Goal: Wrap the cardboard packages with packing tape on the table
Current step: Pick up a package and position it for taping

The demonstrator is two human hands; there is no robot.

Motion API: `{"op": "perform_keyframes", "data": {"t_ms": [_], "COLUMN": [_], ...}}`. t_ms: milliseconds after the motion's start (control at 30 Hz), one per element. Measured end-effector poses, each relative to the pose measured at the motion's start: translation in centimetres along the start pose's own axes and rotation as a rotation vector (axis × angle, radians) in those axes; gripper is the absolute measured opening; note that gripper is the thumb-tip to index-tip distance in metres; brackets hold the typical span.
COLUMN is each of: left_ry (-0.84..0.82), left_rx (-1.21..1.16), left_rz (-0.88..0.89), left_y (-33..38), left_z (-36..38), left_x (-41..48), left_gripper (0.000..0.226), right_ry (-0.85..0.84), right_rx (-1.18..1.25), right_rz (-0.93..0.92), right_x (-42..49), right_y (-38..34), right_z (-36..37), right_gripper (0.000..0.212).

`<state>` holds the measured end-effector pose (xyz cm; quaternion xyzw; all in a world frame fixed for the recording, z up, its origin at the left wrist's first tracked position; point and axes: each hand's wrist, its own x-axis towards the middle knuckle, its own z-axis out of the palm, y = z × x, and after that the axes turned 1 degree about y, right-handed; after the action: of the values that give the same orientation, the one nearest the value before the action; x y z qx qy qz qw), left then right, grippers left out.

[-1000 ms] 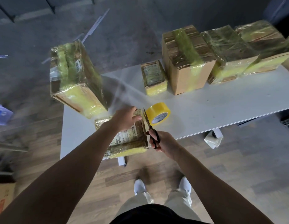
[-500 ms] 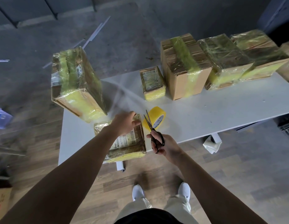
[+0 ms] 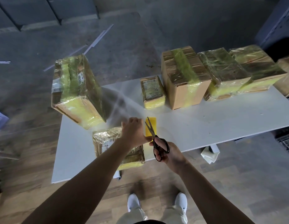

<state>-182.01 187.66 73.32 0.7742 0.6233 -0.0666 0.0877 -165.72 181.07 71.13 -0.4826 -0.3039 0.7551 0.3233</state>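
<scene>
Two hands busy: our left hand (image 3: 133,132) pinches stretched clear tape (image 3: 122,109) over the flat taped cardboard package (image 3: 106,141), near left; our right hand (image 3: 170,153) grips black scissors (image 3: 154,138), blades parted. If the tape slackens, we risk nicking our left thumb.

Open room and obstacles on the table (image 3: 229,126).
A hand could pass along the near right of the top; a row of boxes (image 3: 221,73) lines the far edge, a large box (image 3: 76,91) fills the left corner, and a flat package (image 3: 105,141) and tape roll (image 3: 154,122) occupy the near middle.
</scene>
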Motion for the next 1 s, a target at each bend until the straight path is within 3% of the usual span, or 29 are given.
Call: {"op": "perform_keyframes", "data": {"t_ms": [133, 233, 367, 500, 633, 700, 1000], "left_ry": [0.071, 0.130, 0.091, 0.008, -0.039, -0.046, -0.063], "left_rx": [0.006, -0.085, -0.099, -0.238, -0.256, -0.196, -0.164], "left_rz": [-0.135, -0.126, -0.099, -0.159, -0.291, -0.304, -0.381], "left_y": [1.2, 0.8, 0.6, 1.3, 2.6, 3.4, 5.2], "left_z": [1.3, 2.1, 1.6, -0.1, -1.4, -1.5, -1.5], "left_x": [0.1, 0.0, 0.3, 1.8, 3.5, 4.3, 6.5], "left_gripper": [0.079, 0.078, 0.077, 0.069, 0.074, 0.076, 0.059], "right_ry": [-0.018, 0.008, 0.076, 0.338, 0.536, 0.579, 0.573], "right_rx": [0.019, -0.024, -0.118, -0.472, -1.263, -1.480, -1.715], "right_rz": [-0.052, -0.056, -0.074, -0.020, 0.065, 0.061, 0.047], "right_x": [-0.3, -0.3, 0.1, 1.8, 3.2, 3.8, 7.2], "right_y": [-0.5, -1.7, -3.5, -3.6, -2.6, -2.4, -2.4], "right_z": [-0.2, -0.3, -0.7, -4.1, -7.8, -8.5, -11.2], "right_gripper": [0.038, 0.029, 0.024, 0.023, 0.036, 0.034, 0.020]}}
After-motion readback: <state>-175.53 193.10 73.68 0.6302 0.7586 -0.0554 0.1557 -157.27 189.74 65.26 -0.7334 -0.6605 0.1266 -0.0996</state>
